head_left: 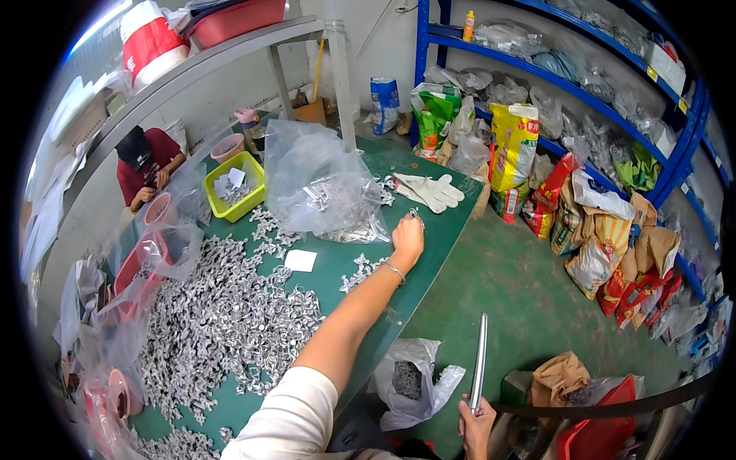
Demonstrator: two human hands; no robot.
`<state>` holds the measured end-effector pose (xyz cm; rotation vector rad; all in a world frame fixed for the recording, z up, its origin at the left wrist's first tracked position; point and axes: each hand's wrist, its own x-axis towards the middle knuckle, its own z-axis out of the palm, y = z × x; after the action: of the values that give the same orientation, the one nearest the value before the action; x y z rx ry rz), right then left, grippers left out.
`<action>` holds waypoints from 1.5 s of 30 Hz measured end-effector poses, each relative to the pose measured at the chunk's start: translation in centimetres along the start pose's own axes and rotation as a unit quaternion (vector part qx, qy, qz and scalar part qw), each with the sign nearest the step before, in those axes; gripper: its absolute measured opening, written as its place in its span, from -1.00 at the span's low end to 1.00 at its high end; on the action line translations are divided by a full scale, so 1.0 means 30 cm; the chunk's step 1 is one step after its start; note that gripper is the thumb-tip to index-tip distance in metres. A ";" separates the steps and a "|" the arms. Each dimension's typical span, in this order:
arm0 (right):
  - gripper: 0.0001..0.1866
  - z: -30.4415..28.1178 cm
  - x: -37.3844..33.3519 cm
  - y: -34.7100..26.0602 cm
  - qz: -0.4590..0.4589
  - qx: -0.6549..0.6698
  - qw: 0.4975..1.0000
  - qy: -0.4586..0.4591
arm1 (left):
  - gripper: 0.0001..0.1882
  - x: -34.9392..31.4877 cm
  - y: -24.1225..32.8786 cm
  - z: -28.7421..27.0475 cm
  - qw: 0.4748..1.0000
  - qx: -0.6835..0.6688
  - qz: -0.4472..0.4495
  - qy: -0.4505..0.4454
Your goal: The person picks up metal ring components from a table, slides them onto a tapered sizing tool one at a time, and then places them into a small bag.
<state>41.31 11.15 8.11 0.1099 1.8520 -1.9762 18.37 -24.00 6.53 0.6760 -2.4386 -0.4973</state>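
Note:
My left hand (409,236) reaches out over the green table (433,257), near its right edge. Its fingers are pinched round a small grey metal part (415,214). My right hand (477,426), low in the view beside the table, grips a long, narrow silver metal bar (480,364) that points upward. A heap of small grey metal parts (230,314) covers much of the table's left side. Closer to my left wrist lies a smaller cluster of such parts (359,274). Beyond that hand rests a white work glove (431,192).
A large clear plastic bag (310,165) of parts and a yellow-green basket (257,195) stand at the back. A co-worker (157,170) sits far left. On the right, filled sacks (512,153) line blue shelving (552,86). An open white bag (429,395) stands below the table edge.

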 end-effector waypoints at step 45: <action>-0.71 0.312 -0.451 -0.238 -0.119 -0.227 0.818 -0.515 | -0.64 -1.353 0.023 -1.390 0.827 -0.448 -0.167 0.295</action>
<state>53.15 5.63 20.39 -1.1473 1.4938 -1.1815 72.25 -8.90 22.59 0.6779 -1.2724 -1.2452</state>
